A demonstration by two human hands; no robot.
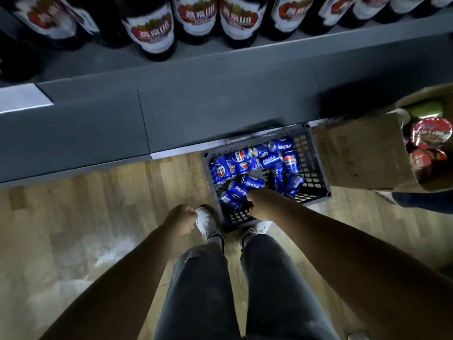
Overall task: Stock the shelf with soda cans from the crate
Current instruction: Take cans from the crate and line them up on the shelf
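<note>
Both arms are stretched downward. The right hand [262, 204] is lowered into the grey crate [316, 168], which is set on the wood floor [73, 217] below the shelf [220, 94]. Its curled fingers are met by a blue can [236, 191] lettered PEPSI; whether it is gripped cannot be told. The left hand [181, 219] is hung beside the crate, loosely curled, nothing held.

Dim, bluish light all round, the bottles [152, 30] up top smeared by blur, a pale sheen on the wooden floor [61, 253] at lower left, heavy shadow across the dark shelf [220, 94], and straight edges bowing toward the frame's borders.
</note>
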